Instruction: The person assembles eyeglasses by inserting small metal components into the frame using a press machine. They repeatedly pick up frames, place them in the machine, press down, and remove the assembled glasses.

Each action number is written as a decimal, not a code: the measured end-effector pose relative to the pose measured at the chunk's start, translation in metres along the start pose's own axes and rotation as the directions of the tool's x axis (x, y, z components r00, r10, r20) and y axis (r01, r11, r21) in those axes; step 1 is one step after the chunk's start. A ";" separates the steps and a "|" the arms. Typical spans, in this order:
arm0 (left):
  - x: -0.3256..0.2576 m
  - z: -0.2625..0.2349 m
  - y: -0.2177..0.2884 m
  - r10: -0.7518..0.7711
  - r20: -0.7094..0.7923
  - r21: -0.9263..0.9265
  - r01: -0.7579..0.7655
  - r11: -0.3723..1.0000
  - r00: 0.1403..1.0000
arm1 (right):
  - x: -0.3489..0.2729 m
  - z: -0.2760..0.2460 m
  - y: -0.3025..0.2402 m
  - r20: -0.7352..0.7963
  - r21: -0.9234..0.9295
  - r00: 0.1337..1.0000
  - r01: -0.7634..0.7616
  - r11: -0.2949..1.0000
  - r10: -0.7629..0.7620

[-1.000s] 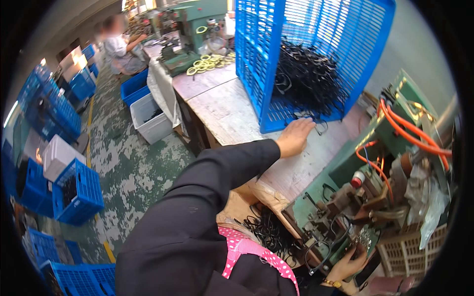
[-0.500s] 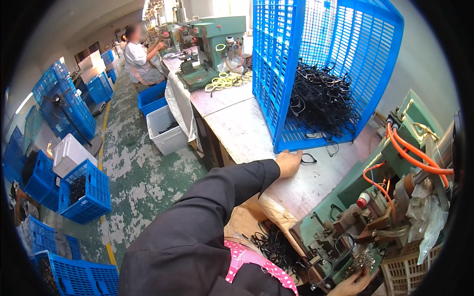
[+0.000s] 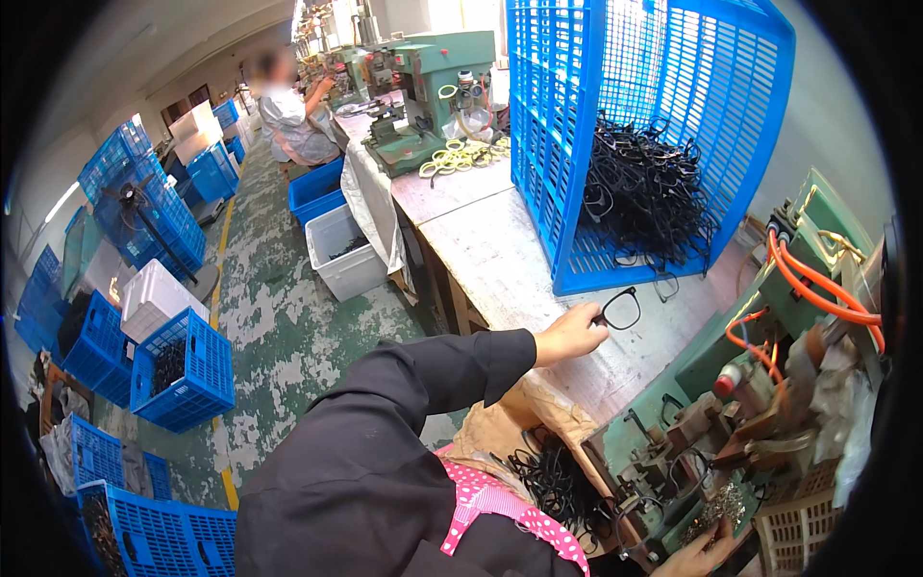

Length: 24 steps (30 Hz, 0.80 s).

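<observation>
My left hand (image 3: 574,334) is closed on a black eyeglass frame (image 3: 622,311), pinched at one end, just above the light tabletop (image 3: 481,252). Beside it a large blue plastic crate (image 3: 569,183) lies tipped on its side, its open face toward me. Tangled black eyeglass frames (image 3: 649,197) are heaped inside. At the lower right, my right hand (image 3: 704,556) has its fingertips together at a pile of small metal parts (image 3: 719,512); what they hold, if anything, is too small to make out. Close to that pile stands a green bench machine (image 3: 673,452).
More black frames (image 3: 553,481) lie in a brown-lined space below the table edge. Orange hoses (image 3: 817,288) curve over the machine. A white bin (image 3: 341,260) and blue crates (image 3: 183,370) stand on the worn green floor. A co-worker (image 3: 288,120) sits farther along the bench.
My left hand has drawn slightly back from the crate, and the eyeglass frame in it is now lifted and turned upright. The right hand stays at the metal parts. The whole view has shifted slightly.
</observation>
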State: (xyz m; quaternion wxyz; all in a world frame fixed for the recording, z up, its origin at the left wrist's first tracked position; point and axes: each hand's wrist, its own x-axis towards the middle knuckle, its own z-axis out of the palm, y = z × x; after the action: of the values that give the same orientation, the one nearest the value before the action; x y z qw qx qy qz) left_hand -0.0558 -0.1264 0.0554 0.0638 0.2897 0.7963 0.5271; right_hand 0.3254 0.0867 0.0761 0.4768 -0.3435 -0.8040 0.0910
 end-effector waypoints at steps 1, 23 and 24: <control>-0.009 -0.005 0.018 -0.071 0.054 -0.067 0.074 0.995 0.996 | 0.000 0.001 0.004 0.000 -0.004 1.000 0.018 1.000 -0.018; -0.074 -0.009 0.106 0.143 0.252 -0.483 -0.004 0.876 0.957 | 0.007 0.002 -0.009 0.115 0.376 0.957 -0.289 0.880 0.265; -0.075 -0.006 0.118 0.189 0.238 -0.519 -0.040 0.854 0.953 | 0.014 -0.001 -0.026 0.136 0.451 0.960 -0.281 0.847 0.247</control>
State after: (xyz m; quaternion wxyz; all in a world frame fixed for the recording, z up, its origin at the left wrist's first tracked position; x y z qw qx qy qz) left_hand 0.0500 -0.1382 0.1457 0.2182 0.3814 0.5929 0.6748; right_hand 0.3094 0.0760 0.0986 0.4986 -0.3227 -0.7203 0.3583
